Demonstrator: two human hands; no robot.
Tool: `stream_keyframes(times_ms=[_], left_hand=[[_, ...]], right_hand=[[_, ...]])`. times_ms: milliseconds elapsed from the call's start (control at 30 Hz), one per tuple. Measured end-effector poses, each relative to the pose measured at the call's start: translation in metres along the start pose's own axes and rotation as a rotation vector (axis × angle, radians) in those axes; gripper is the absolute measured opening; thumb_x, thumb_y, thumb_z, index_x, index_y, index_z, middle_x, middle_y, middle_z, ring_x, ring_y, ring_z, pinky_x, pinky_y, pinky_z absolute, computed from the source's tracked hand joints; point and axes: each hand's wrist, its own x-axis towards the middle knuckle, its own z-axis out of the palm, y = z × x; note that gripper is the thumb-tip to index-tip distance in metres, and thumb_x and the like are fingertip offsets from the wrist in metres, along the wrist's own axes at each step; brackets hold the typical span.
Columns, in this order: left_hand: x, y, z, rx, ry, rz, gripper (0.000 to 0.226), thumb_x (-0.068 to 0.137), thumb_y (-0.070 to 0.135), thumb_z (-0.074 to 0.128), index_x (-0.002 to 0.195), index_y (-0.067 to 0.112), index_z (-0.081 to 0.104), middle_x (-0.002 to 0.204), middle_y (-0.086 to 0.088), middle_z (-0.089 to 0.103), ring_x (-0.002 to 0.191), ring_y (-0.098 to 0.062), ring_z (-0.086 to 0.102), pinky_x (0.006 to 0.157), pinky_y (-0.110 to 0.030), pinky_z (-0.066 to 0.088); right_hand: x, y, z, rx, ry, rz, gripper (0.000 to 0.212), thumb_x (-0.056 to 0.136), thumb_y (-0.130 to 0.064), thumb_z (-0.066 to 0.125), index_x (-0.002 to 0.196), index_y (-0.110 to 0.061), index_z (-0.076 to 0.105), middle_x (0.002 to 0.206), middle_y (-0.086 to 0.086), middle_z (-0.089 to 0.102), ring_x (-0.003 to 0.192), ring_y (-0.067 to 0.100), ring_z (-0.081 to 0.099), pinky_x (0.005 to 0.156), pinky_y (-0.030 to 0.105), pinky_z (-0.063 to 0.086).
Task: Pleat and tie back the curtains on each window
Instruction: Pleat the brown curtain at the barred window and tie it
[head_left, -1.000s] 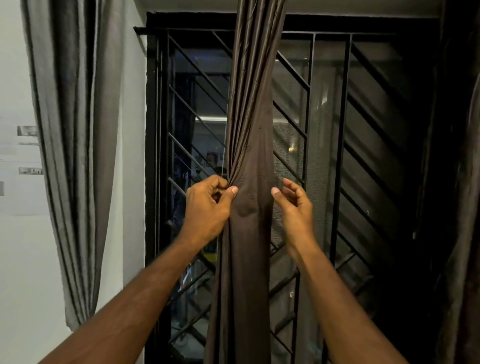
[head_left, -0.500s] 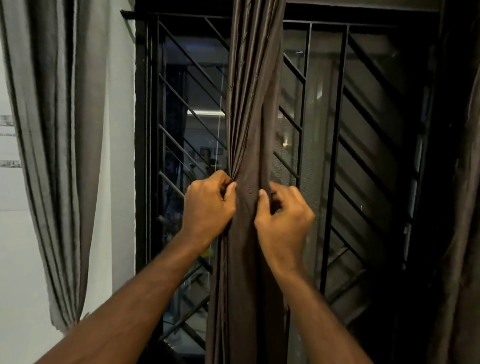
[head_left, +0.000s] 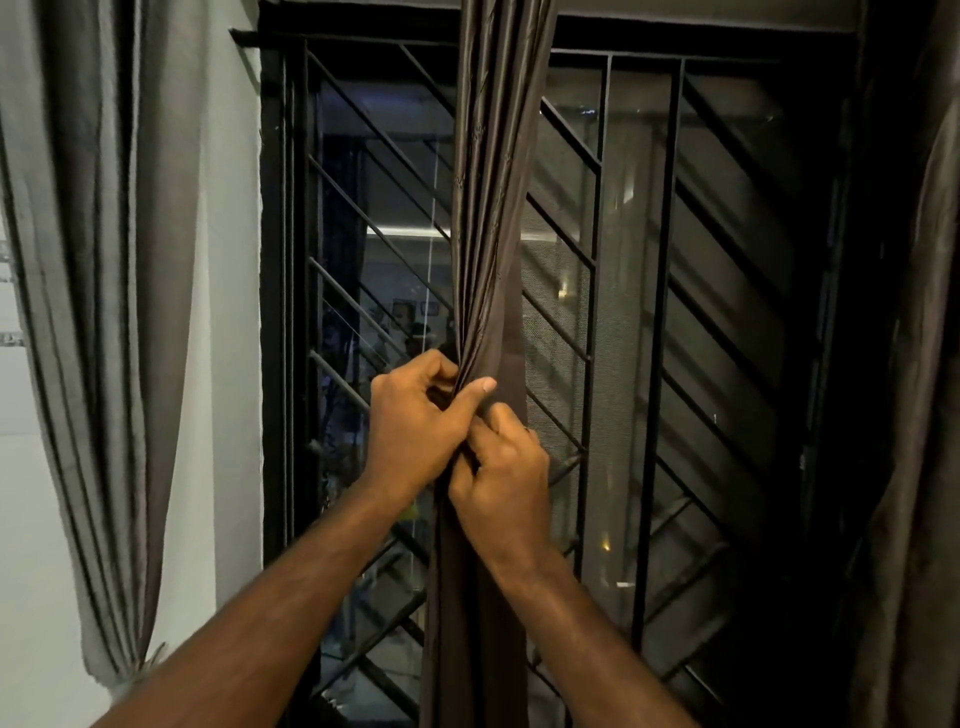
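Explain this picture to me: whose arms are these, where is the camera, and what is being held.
No machine here: these are a person's two bare arms, filmed by a camera worn on their head, looking forward. The left hand and right hand both grip the gathered dark brown fabric curtain, bunching its folds in front of a window with a black metal grille. The left thumb presses across the folds. A grey curtain hangs at the left, by the white wall. No tie shows on the brown curtain.
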Motion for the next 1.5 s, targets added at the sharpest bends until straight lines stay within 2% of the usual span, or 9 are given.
stream_keyframes(times_ms=[233,533,700,933,1133,1200,1333,1433,1500], left_hand=[[0.003,-0.022,-0.005,-0.079,-0.032,-0.095,0.021,0.09,0.025,0.068,0.077,0.009,0.063,0.063,-0.01,0.062,0.059,-0.031,0.059,0.056,-0.05,0.05],[0.003,-0.023,-0.011,-0.076,-0.066,-0.122,0.013,0.093,0.017,0.069,0.083,0.009,0.067,0.07,-0.013,0.065,0.066,-0.033,0.062,0.063,-0.053,0.054],[0.004,-0.024,-0.012,-0.083,-0.07,-0.128,0.013,0.093,0.02,0.069,0.084,0.01,0.068,0.073,-0.013,0.067,0.069,-0.035,0.064,0.064,-0.055,0.054],[0.003,-0.019,-0.015,-0.073,-0.071,-0.116,0.015,0.093,0.018,0.069,0.081,0.009,0.067,0.071,-0.013,0.066,0.067,-0.035,0.062,0.062,-0.053,0.053],[0.002,-0.019,-0.012,-0.071,-0.087,-0.117,0.019,0.091,0.029,0.066,0.083,0.011,0.067,0.073,-0.013,0.067,0.069,-0.035,0.064,0.063,-0.055,0.055],[0.002,-0.018,-0.01,-0.06,-0.079,-0.117,0.018,0.092,0.025,0.067,0.082,0.011,0.066,0.07,-0.014,0.065,0.066,-0.036,0.062,0.061,-0.053,0.054],[0.001,-0.016,-0.01,-0.028,-0.055,-0.127,0.015,0.093,0.016,0.069,0.08,0.01,0.066,0.067,-0.011,0.064,0.063,-0.033,0.061,0.06,-0.051,0.054],[0.001,-0.014,-0.012,0.019,-0.028,-0.117,0.016,0.092,0.015,0.07,0.077,0.01,0.064,0.064,-0.005,0.063,0.058,-0.019,0.059,0.055,-0.037,0.051],[0.001,-0.011,-0.011,0.096,0.004,-0.07,0.022,0.091,0.016,0.071,0.072,0.011,0.06,0.059,0.0,0.057,0.052,-0.009,0.051,0.052,-0.028,0.042]], right_hand=[[-0.002,0.01,-0.017,0.214,-0.124,0.035,0.022,0.093,-0.025,0.063,0.11,-0.021,0.077,0.081,-0.015,0.058,0.071,0.007,0.059,0.065,0.036,0.052],[0.014,0.055,-0.034,0.334,-0.097,0.514,0.021,0.088,-0.013,0.076,0.104,-0.025,0.069,0.102,-0.01,0.066,0.088,-0.002,0.061,0.074,0.008,0.047],[0.052,0.059,-0.028,0.688,-0.216,0.825,0.04,0.096,-0.024,0.069,0.133,-0.024,0.055,0.115,-0.011,0.063,0.1,-0.002,0.06,0.077,0.016,0.046],[0.06,0.072,-0.03,0.697,-0.152,0.822,0.02,0.097,-0.01,0.065,0.115,-0.002,0.072,0.097,-0.002,0.071,0.078,-0.002,0.063,0.06,0.006,0.046],[0.062,0.065,-0.037,0.71,-0.367,0.911,0.045,0.096,-0.036,0.068,0.139,-0.03,0.056,0.121,-0.016,0.065,0.109,0.0,0.06,0.084,0.031,0.045],[0.064,0.064,-0.038,0.722,-0.373,0.92,0.038,0.097,-0.033,0.067,0.134,-0.031,0.06,0.117,-0.015,0.071,0.108,0.004,0.064,0.087,0.037,0.046],[0.062,0.065,-0.046,0.736,-0.284,0.809,0.011,0.096,-0.007,0.066,0.106,-0.009,0.071,0.089,-0.004,0.075,0.072,-0.007,0.068,0.062,0.012,0.053],[0.057,0.069,-0.046,0.606,-0.159,0.731,0.008,0.088,-0.012,0.078,0.09,-0.005,0.075,0.086,0.012,0.075,0.076,0.014,0.068,0.081,0.037,0.062],[0.052,0.067,-0.044,0.428,-0.057,0.673,0.013,0.084,-0.02,0.082,0.075,-0.014,0.074,0.073,0.007,0.073,0.068,0.012,0.065,0.072,0.037,0.061]])
